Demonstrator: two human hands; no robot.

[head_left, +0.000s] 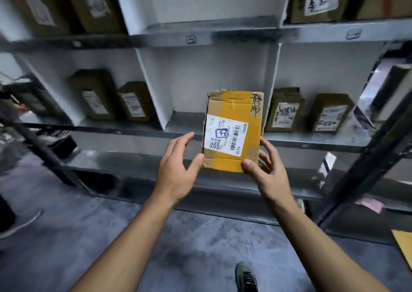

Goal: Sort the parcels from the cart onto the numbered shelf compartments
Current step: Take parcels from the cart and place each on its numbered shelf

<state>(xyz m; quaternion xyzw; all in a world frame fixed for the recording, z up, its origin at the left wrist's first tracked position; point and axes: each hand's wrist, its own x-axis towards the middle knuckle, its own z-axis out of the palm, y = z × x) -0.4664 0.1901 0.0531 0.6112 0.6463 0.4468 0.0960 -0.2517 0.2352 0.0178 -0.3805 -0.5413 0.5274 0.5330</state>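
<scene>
One parcel (231,111) held upright, right hand (266,172) gripping its lower corner; left hand (178,169) spread, thumb touching its edge

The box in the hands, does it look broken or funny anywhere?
A little. The parcel held by the right hand has a crumpled, dented top edge, wrinkled yellow tape and a black scribble near its top right corner. Its white label sits slightly crooked.

Left grip (178,169) spread; right grip (268,172) around parcel (234,111)

Free compartment (189,80) between two dividers (153,91)
</scene>
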